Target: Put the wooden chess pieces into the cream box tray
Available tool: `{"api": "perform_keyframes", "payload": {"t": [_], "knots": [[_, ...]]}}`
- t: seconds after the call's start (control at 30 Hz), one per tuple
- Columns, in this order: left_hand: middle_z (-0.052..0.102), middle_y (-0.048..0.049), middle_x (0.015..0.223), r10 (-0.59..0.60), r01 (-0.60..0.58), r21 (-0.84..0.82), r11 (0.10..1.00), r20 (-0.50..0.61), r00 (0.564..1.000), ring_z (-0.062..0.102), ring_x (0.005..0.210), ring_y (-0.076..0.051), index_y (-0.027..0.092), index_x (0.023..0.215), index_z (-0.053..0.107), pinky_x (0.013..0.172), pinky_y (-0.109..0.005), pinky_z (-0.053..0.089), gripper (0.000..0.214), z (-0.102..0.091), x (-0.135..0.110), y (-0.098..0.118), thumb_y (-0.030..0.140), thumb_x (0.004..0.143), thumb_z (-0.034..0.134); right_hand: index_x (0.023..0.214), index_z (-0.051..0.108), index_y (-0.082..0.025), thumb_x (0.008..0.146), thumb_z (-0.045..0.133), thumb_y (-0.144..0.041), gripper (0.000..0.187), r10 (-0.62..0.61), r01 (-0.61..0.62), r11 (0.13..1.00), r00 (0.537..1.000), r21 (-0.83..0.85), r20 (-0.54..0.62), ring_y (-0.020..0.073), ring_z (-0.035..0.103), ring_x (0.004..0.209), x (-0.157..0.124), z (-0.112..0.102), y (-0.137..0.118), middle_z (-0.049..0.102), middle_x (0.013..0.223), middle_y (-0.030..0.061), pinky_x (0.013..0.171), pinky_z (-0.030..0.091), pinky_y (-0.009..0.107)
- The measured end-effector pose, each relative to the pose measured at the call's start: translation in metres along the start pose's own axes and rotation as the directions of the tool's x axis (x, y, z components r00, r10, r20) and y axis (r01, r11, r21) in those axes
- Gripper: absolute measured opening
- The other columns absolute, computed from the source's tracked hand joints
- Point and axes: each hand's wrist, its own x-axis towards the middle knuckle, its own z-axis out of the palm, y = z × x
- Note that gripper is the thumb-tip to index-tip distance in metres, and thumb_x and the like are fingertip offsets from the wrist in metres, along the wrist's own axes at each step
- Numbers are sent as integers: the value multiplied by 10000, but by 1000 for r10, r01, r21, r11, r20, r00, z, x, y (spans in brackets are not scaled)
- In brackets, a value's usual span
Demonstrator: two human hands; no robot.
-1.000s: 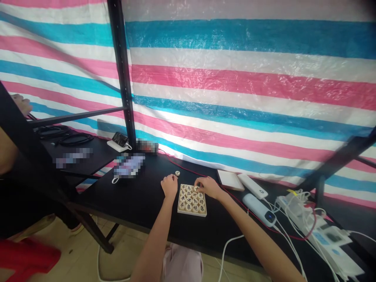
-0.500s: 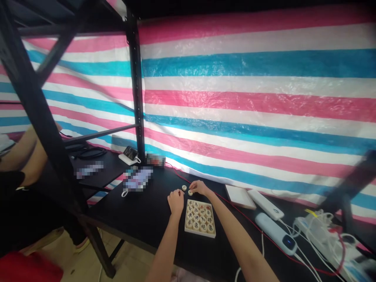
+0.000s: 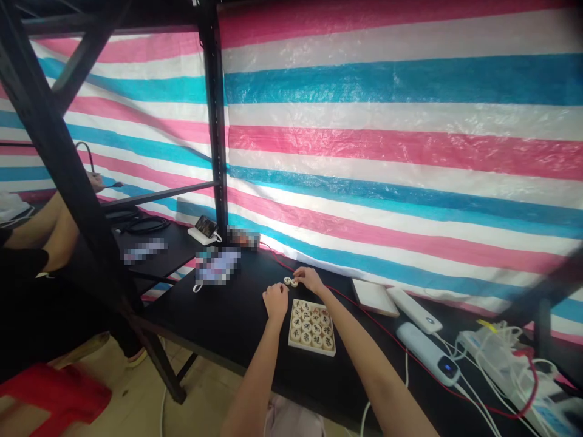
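My right hand (image 3: 310, 280) reaches past the box and pinches a round xiangqi piece (image 3: 294, 283) at the tabletop. Directly left of it, a second xiangqi piece (image 3: 287, 280) lies flat with its dark character up, the two seeming to touch. My left hand (image 3: 276, 300) rests just nearer to me, its fingers curled together; whatever they may hold is hidden. Between my forearms sits a shallow white box (image 3: 311, 351) filled with rows of pale xiangqi pieces, most marked in black and a couple in red.
Beyond my right arm lie a white box lid (image 3: 376, 298), a white device (image 3: 415, 309), a pale blue power bank (image 3: 427, 353) and a tangle of cables (image 3: 501, 358). A red cable (image 3: 355, 311) crosses the black table (image 3: 246, 315). At left, a person's arm (image 3: 64, 237) shows behind a black post (image 3: 82, 182).
The piece in my right hand has moved left, up against the other piece. My view has tilted down slightly. The person at left has raised a hand holding a cable.
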Motion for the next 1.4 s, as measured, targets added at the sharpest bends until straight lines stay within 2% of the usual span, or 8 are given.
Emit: {"api": "perform_keyframes", "payload": {"t": [0.13,0.3,0.43,0.57,0.8,1.03,1.23,1.4], "knots": [[666,-52,921,2,-1,-21,1000,13,1000,535,919,-190,206,817,660,777,-299,299,319,1,1,-1,257,869,350,924,657,-208,770,555,-253,191,-108,106,993,994,-54,-24,144,578,815,-23,-15,-9,660,945,16,803,426,294],[667,-54,932,-9,9,-19,1000,29,1000,532,924,-192,207,834,661,766,-299,295,320,2,2,0,263,869,348,881,694,-229,727,642,-315,183,-264,323,929,920,-180,290,162,555,840,-66,-41,-18,643,924,23,763,404,278],[668,-51,918,-9,9,-13,1000,23,1000,534,908,-192,207,824,662,758,-300,293,324,2,2,0,262,869,346,917,683,-280,753,629,-372,196,-240,333,872,930,-359,279,182,526,916,-91,-46,-18,626,934,13,818,359,320],[669,-48,901,0,0,-16,1000,24,1000,534,898,-194,209,817,663,749,-295,296,316,2,2,0,262,863,355,1003,653,-298,794,589,-368,230,-255,344,856,930,-386,263,173,515,901,-99,-41,-14,615,954,16,803,362,309],[667,-47,918,14,-14,-22,1000,38,999,529,915,-194,209,836,660,759,-286,300,319,-1,0,0,249,866,345,949,651,-245,744,649,-356,234,-333,393,856,916,-336,223,168,516,930,-99,-45,-13,605,982,16,885,343,319],[663,-50,896,15,-14,-25,1000,25,1000,531,892,-190,213,809,663,755,-285,296,316,1,1,0,245,861,353,954,649,-219,786,602,-347,216,-305,312,864,949,-395,81,172,509,901,-75,-59,-7,617,955,39,773,375,283],[670,-42,894,13,-12,-29,1000,14,1000,540,879,-185,213,803,663,732,-278,300,299,-1,1,0,245,853,370,897,675,-236,749,641,-308,168,-207,259,837,965,-483,160,159,543,852,-38,-42,5,623,890,13,697,363,244],[675,-40,903,15,-14,-40,999,13,1000,544,879,-183,212,799,663,736,-281,303,308,-2,2,0,248,855,362,997,650,-238,765,619,-303,243,-156,219,867,972,-448,174,130,562,774,-27,-30,4,626,894,6,662,361,227]]}}
